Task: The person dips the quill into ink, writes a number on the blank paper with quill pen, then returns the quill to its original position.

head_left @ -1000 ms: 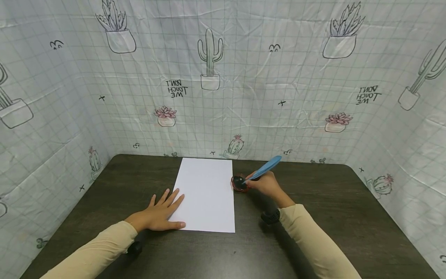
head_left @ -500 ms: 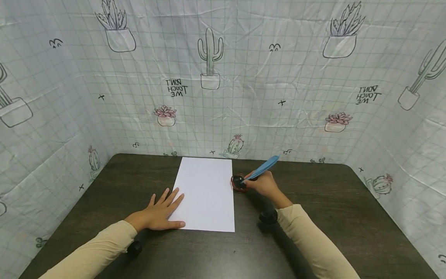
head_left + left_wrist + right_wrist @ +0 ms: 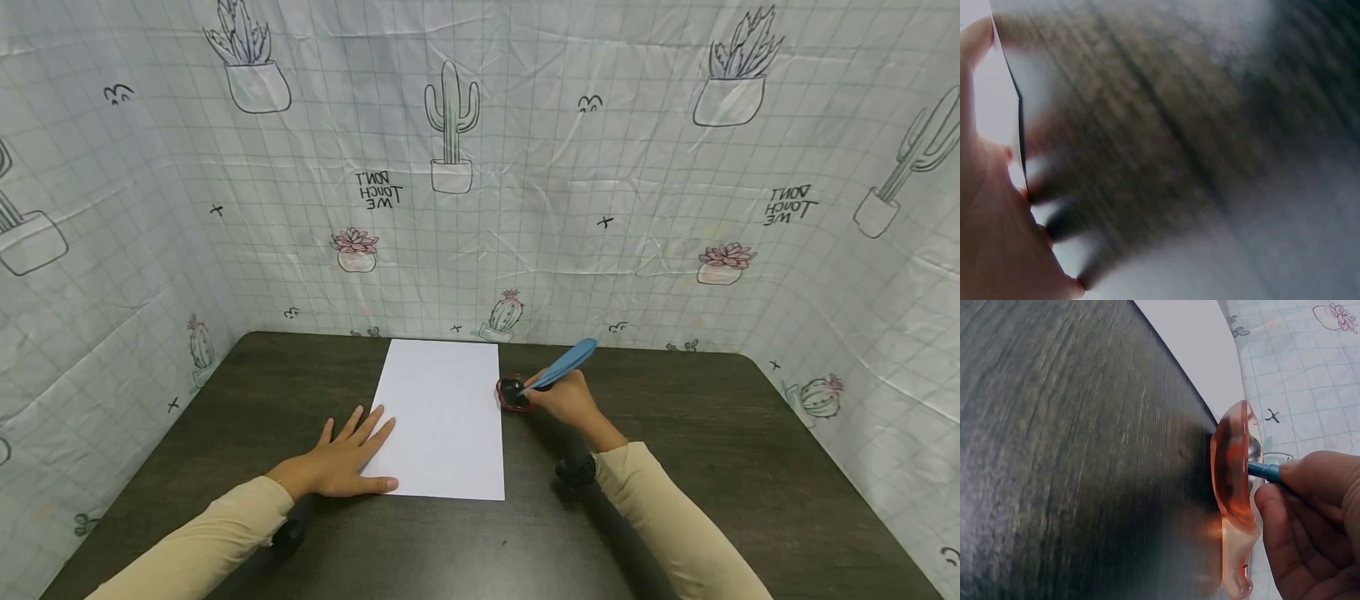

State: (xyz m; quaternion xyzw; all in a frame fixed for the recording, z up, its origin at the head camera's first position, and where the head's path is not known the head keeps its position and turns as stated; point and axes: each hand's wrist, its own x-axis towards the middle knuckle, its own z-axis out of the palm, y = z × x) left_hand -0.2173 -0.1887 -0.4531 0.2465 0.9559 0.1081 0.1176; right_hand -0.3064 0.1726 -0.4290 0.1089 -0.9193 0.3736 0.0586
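Note:
In the head view, my left hand (image 3: 337,461) lies with fingers spread on the lower left edge of a white sheet of paper (image 3: 450,408). The left wrist view shows only part of that hand, beside the paper's edge. My right hand (image 3: 568,400) pinches a blue feather quill pen (image 3: 567,363) between thumb and fingers. The quill slants up to the right, its lower end inside a small translucent orange-red dish (image 3: 1230,481) that looks dark within. The dish sits by the sheet's right edge. The dish's wall hides the quill's tip in the right wrist view.
A dark wood-grain table (image 3: 697,450) bears everything. White grid cloth (image 3: 555,167) printed with cacti stands behind it and along both sides. A black wrist device (image 3: 576,471) sits at my right wrist, and another dark one (image 3: 288,535) at the left.
My right hand and the quill have shifted slightly left over the dish. The left hand and the paper stay where they were.

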